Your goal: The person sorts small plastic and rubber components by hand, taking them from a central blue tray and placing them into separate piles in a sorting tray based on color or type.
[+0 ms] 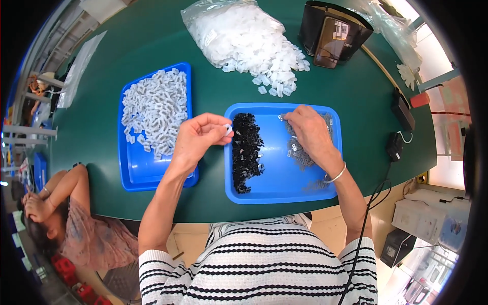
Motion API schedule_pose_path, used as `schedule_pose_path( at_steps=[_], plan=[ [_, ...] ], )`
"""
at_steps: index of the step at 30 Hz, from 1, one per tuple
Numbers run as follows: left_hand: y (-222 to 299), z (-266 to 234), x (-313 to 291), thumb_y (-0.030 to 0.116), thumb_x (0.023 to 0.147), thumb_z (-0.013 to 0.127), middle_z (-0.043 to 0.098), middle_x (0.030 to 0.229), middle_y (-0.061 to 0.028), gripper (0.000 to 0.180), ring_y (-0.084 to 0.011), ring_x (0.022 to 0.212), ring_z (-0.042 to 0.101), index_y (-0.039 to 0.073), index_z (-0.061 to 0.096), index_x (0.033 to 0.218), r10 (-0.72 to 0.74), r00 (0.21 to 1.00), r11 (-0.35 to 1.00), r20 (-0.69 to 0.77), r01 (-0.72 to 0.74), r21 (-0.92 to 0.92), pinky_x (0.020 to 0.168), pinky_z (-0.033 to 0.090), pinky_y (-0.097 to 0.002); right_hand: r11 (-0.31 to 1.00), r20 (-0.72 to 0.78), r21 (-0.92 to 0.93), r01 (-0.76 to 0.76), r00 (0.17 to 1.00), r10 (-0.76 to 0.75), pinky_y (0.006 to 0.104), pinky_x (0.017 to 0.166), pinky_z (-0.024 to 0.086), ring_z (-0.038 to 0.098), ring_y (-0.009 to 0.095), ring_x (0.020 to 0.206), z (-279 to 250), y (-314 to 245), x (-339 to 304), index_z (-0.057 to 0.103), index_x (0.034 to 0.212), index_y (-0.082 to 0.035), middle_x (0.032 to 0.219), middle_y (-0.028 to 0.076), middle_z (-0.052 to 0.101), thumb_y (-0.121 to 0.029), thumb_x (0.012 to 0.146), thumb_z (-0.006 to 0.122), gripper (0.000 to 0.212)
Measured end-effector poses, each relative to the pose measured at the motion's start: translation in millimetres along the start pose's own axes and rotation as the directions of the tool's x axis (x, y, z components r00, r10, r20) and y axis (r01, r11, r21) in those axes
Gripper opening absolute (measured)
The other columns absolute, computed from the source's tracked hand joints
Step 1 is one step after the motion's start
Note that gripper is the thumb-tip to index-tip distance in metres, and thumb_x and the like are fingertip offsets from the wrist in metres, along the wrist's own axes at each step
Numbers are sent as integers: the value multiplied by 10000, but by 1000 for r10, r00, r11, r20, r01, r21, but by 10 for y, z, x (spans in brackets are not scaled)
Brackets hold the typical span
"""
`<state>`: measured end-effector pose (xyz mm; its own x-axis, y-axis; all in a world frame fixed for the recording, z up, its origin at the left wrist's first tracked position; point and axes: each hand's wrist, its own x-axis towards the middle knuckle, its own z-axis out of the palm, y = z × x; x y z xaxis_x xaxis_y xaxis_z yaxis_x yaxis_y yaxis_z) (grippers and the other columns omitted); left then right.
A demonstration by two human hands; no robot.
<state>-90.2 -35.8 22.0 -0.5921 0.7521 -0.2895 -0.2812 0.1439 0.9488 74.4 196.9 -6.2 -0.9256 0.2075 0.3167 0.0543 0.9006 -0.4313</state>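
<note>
My left hand (202, 134) pinches a small white plastic piece (229, 129) over the left rim of a blue tray (274, 199). Inside that tray, a heap of tiny black parts (246, 147) lies along the left side. Small metal parts (300, 152) lie loosely on its right side, partly hidden under my right hand (310, 129). The thumb and finger of that hand are closed on a small shiny metal part (281, 118). To the left, a second blue tray (147, 184) holds many pale grey-white plastic pieces (157, 109).
A clear bag (203, 30) spills white plastic pieces (274, 71) across the green table (213, 86). At the back right, a phone (333, 43) leans on a black container (311, 25). A black cable (373, 195) hangs near my right arm. Another person (76, 218) sits at the left.
</note>
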Motion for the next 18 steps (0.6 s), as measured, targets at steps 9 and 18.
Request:
schedule_pose_path(
  at_steps=[9, 18],
  plan=[
    [-289, 341, -202, 27, 911, 581, 693, 917, -88, 162, -130, 808, 671, -13, 636, 1058, 34, 998, 999, 52, -32, -27, 735, 550, -246, 995, 60, -98, 30, 998, -24, 405, 722, 476, 559, 306, 828, 109, -7, 76, 626, 881, -9, 819, 125, 552, -28, 786, 649, 99],
    [-269, 455, -178, 14, 914, 582, 691, 917, -81, 151, -122, 803, 667, -10, 636, 1053, 15, 998, 1000, 65, -15, -9, 726, 549, -236, 977, 89, 187, -99, 993, 84, 418, 761, 463, 541, 335, 855, -13, 7, -73, 609, 853, 4, 826, 143, 534, -33, 775, 663, 101]
  ],
)
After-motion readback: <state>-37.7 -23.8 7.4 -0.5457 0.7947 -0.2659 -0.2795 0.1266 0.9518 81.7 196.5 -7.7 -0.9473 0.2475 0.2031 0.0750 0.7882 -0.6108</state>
